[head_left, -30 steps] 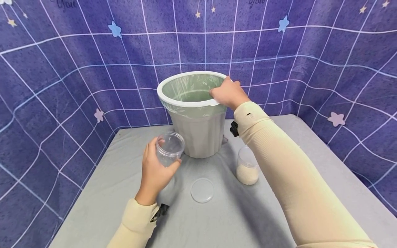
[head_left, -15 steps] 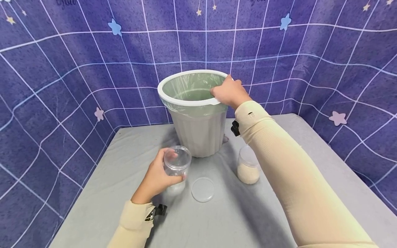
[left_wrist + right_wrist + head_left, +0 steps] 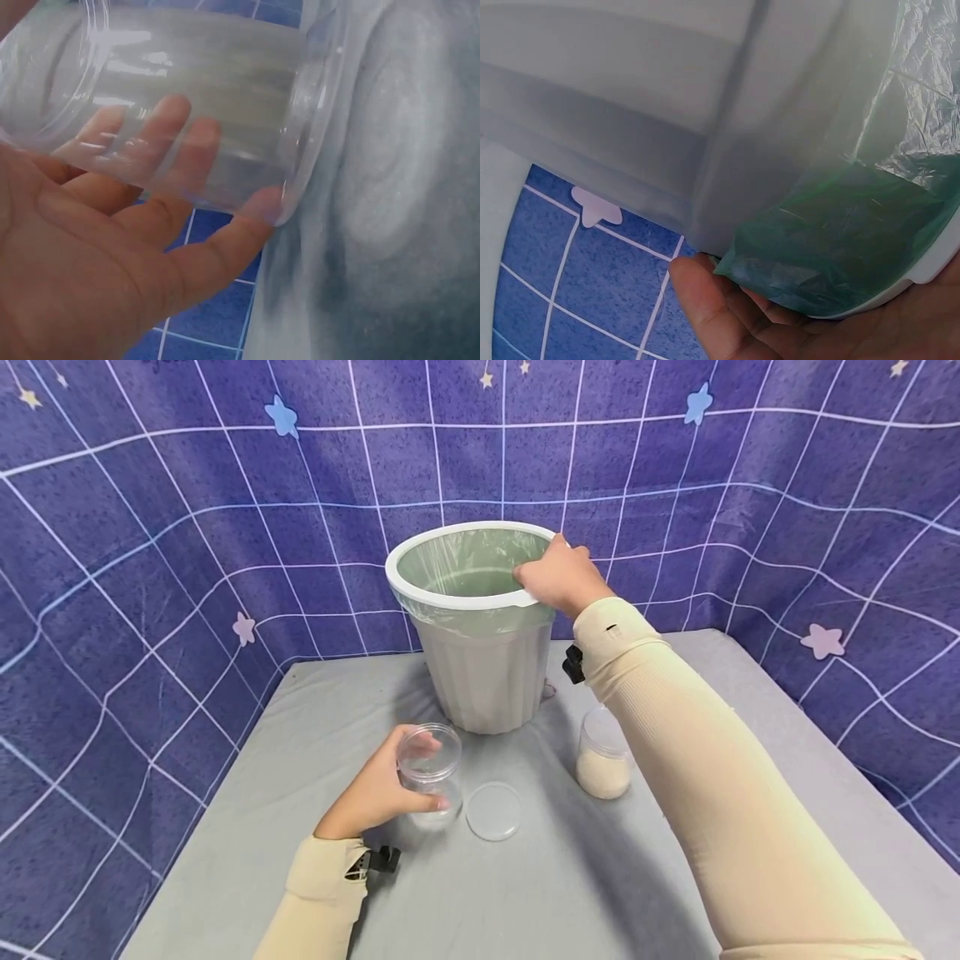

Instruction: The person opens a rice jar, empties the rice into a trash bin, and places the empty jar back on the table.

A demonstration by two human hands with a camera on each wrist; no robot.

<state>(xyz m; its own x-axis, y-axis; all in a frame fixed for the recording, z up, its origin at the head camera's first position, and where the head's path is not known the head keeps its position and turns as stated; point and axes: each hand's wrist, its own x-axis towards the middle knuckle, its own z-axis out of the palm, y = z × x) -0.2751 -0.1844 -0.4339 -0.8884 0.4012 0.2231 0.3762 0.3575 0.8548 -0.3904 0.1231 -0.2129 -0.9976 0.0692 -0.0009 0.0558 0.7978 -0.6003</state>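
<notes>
My left hand (image 3: 378, 789) holds a clear plastic jar (image 3: 429, 756), thumb on the near side and fingers round the far side. The jar stands upright with its mouth uncovered. In the left wrist view its base (image 3: 311, 127) is close over the grey cloth, and the fingers show through the wall. My right hand (image 3: 561, 578) grips the white rim (image 3: 450, 600) of a tall grey bin (image 3: 487, 677), thumb over the inside. A thin green bag (image 3: 832, 240) lines the bin and folds over its edge; the fingers (image 3: 701, 300) lie outside it in the right wrist view.
A clear round lid (image 3: 493, 812) lies flat on the grey cloth (image 3: 480, 902), right of the left hand. Under the right forearm stands a lidded jar of white grains (image 3: 602, 768), partly covered by the sleeve. A blue gridded curtain (image 3: 225, 477) surrounds the table.
My left hand has lowered the clear jar from beside the bin down and slightly right, close to the lid. The right hand keeps its hold on the bin's rim.
</notes>
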